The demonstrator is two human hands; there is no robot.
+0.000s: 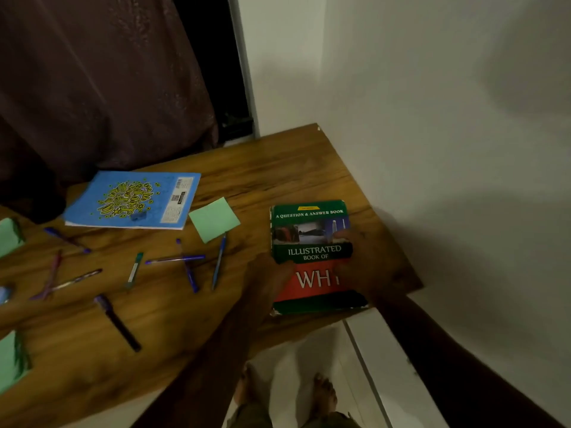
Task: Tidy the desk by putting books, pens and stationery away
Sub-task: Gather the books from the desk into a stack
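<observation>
On the desk (278, 168) corner, left grip (268, 274) and right grip (369, 264) clasp the green book (312, 223) by its sides.

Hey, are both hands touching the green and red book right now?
Touching. The head view shows the left hand holding the book by its left edge, thumb on the cover, and the right hand gripping its right side.

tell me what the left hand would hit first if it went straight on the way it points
The book: the left hand holds its left edge, pointing across the cover. Beyond it, seemingly only bare desk, then the wall.
</observation>
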